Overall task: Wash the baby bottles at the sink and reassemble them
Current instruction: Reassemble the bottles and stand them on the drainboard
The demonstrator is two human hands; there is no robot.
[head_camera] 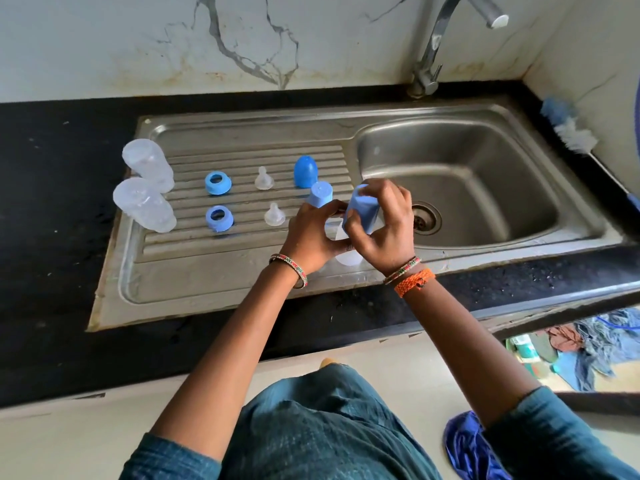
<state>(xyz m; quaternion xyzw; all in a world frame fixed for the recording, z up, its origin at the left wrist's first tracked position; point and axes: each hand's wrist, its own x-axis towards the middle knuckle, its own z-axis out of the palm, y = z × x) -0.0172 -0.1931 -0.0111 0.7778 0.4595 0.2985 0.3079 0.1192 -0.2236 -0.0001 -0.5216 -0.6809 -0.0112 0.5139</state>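
Item, right hand (pixel 381 223): I log its grip as clenched round a blue cap (pixel 362 211), long axis tilted up and away toward the basin. Item, left hand (pixel 313 233): grasping a clear bottle (pixel 348 256) from the left, body mostly hidden, probably one assembled unit with the cap. Right hand is nearer the cap; the pull-off runs along that tilted axis. Item, drainboard (pixel 242 271), left of the hands: two blue caps (pixel 320 195), two teats (pixel 265 178), two blue rings (pixel 218 183), two clear bottles inverted (pixel 145 202). Item, bottle brush (pixel 568 128), on the bench at far right.
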